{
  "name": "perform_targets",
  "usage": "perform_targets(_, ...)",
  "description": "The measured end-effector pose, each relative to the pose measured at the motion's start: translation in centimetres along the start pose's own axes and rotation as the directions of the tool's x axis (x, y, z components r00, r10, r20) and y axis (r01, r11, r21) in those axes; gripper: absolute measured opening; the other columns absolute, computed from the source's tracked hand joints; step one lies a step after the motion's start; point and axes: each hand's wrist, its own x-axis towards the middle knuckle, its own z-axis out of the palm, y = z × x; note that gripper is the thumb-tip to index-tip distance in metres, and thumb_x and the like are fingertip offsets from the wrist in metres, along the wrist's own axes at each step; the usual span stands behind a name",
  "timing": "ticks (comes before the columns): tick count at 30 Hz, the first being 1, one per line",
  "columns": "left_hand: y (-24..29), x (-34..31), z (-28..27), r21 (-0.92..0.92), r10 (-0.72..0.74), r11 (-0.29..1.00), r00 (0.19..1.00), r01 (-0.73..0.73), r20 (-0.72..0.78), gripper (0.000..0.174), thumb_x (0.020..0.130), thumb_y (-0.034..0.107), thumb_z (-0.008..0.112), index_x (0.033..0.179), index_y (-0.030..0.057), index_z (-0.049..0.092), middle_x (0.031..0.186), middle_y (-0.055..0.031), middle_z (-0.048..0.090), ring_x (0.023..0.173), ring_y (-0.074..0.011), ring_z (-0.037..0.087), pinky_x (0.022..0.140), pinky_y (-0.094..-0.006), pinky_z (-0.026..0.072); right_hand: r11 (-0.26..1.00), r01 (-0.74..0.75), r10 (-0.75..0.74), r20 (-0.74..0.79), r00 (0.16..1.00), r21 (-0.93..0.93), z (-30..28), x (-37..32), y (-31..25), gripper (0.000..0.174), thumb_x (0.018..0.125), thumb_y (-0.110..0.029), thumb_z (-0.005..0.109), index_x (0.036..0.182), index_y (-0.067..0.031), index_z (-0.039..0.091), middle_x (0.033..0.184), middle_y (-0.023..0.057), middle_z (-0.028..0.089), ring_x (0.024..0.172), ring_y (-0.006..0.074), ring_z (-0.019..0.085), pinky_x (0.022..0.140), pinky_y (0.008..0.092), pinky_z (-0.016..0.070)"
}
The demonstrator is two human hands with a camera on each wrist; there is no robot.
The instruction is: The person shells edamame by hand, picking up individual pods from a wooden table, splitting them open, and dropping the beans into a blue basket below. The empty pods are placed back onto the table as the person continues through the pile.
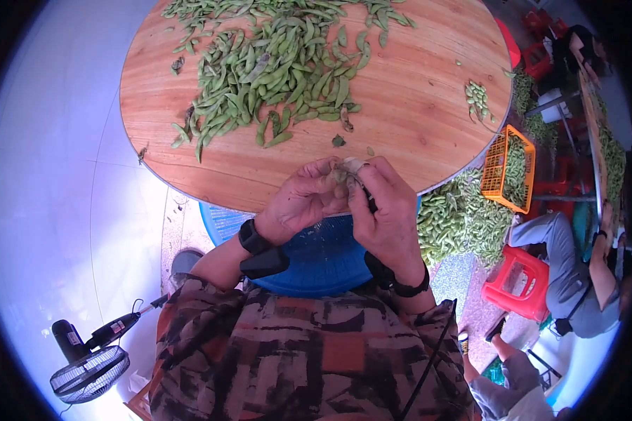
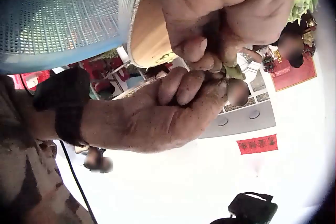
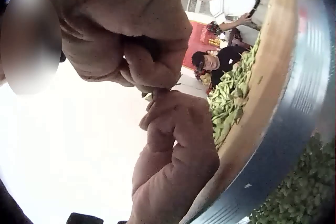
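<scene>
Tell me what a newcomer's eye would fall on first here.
Probably the heap of green pods on the round wooden table. Next, the left grip and right grip, meeting around a small green piece at the table's near edge. Off to the right, an orange crate holding more pods stands out.

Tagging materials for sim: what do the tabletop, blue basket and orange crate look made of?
Tabletop: wood or wood-look laminate, smooth; grain shows.
Basket: likely plastic, slightly shiny; mesh looks moulded.
Crate: probably plastic; uniform colour, lattice walls, finish unclear.
</scene>
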Motion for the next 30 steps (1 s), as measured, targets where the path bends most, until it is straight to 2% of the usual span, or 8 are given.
perform_targets(3, 0.2, 0.2, 1.2, -0.005, -0.006, 1.0, 0.989, 0.006, -0.146, 0.027, 0.089, 0.005, 0.063, 0.114, 0.0007, 0.057, 0.107, -0.0074, 0.06, 0.088, -0.0149, 0.061, 0.077, -0.0266, 0.0508, 0.998, -0.01, 0.006, -0.051, 0.999, -0.066, 0.0, -0.2, 0.4, 0.023, 0.083, 0.005, 0.054, 0.105, 0.0034, 0.06, 0.085, 0.016, 0.055, 0.069, 0.0312, 0.059, 0.059, 0.0361, 0.0464)
perform_targets(4, 0.4, 0.6, 1.4, 0.416, 0.157, 0.904, 0.981, -0.095, -0.118, 0.023, 0.089, 0.003, 0.063, 0.111, 0.0011, 0.057, 0.106, -0.0058, 0.059, 0.089, -0.0127, 0.059, 0.077, -0.0254, 0.0499, 0.994, -0.039, 0.033, -0.064, 0.997, -0.097, -0.1, -0.2, 0.7, 0.024, 0.083, 0.005, 0.054, 0.107, 0.0028, 0.059, 0.087, 0.0175, 0.053, 0.073, 0.0363, 0.059, 0.062, 0.0411, 0.0469)
perform_targets(6, 0.6, 0.8, 2.0, 0.754, 0.293, 0.633, 0.956, -0.176, -0.023, 0.019, 0.089, 0.002, 0.062, 0.107, 0.0016, 0.057, 0.104, -0.0043, 0.058, 0.09, -0.0106, 0.058, 0.077, -0.0241, 0.049, 0.989, -0.068, 0.057, -0.086, 0.995, -0.135, -0.1, -0.2, 1.1, 0.025, 0.083, 0.005, 0.054, 0.107, 0.0028, 0.059, 0.088, 0.0179, 0.053, 0.074, 0.0368, 0.059, 0.062, 0.0417, 0.0469)
perform_targets(8, 0.6, 0.5, 2.7, 0.993, 0.558, 0.03, 0.826, -0.11, 0.075, 0.011, 0.09, 0.003, 0.061, 0.101, 0.0021, 0.057, 0.101, -0.0017, 0.058, 0.087, -0.0075, 0.055, 0.076, -0.0228, 0.0478, 0.981, -0.094, 0.077, -0.106, 0.991, -0.17, 0.1, -0.3, 1.5, 0.025, 0.083, 0.006, 0.054, 0.107, 0.0028, 0.059, 0.088, 0.0183, 0.053, 0.074, 0.0372, 0.059, 0.062, 0.0422, 0.0469)
perform_targets(14, 0.7, 0.8, 3.9, 0.943, 0.406, 0.33, 0.908, -0.04, -0.103, 0.01, 0.094, 0.007, 0.059, 0.101, 0.0008, 0.057, 0.082, 0.0002, 0.061, 0.07, -0.006, 0.055, 0.065, -0.0209, 0.0471, 0.985, -0.057, 0.044, -0.085, 0.995, -0.163, 0.7, -0.4, 1.5, 0.023, 0.083, 0.005, 0.054, 0.105, 0.0031, 0.059, 0.087, 0.0193, 0.054, 0.073, 0.039, 0.058, 0.062, 0.0413, 0.0472)
perform_targets(18, 1.3, 0.7, 2.7, 0.887, 0.308, 0.462, 0.935, 0.016, -0.177, 0.011, 0.095, 0.009, 0.059, 0.103, 0.0013, 0.059, 0.081, -0.0018, 0.064, 0.065, -0.0071, 0.058, 0.057, -0.0212, 0.0476, 0.956, -0.28, 0.282, -0.008, 0.959, 0.089, -0.2, -0.4, 3.5, 0.018, 0.085, 0.001, 0.057, 0.102, 0.0028, 0.061, 0.079, 0.0107, 0.056, 0.065, 0.0212, 0.057, 0.058, 0.0317, 0.0449)
perform_targets(20, 1.5, 0.7, 1.7, 0.533, 0.144, 0.846, 0.968, -0.013, -0.205, 0.014, 0.094, 0.012, 0.06, 0.105, 0.0018, 0.06, 0.085, -0.0041, 0.066, 0.064, -0.0093, 0.06, 0.053, -0.0226, 0.0488, 0.85, -0.464, 0.456, 0.091, 0.885, 0.251, -0.3, -0.6, 4.5, 0.016, 0.087, -0.001, 0.057, 0.102, 0.0026, 0.061, 0.076, 0.0065, 0.056, 0.063, 0.0136, 0.054, 0.056, 0.0279, 0.0435)
perform_targets(30, 0.9, 1.0, 2.2, 0.662, 0.261, 0.747, 0.942, -0.06, -0.21, 0.01, 0.092, 0.008, 0.062, 0.1, 0.0012, 0.063, 0.087, -0.0023, 0.065, 0.067, -0.0092, 0.06, 0.056, -0.0229, 0.048, 0.774, -0.445, 0.462, 0.08, 0.883, 0.449, 0.3, -0.2, 2.9, 0.022, 0.091, -0.002, 0.058, 0.113, 0.0002, 0.062, 0.076, -0.0037, 0.057, 0.063, 0.0017, 0.046, 0.055, 0.0185, 0.0396)
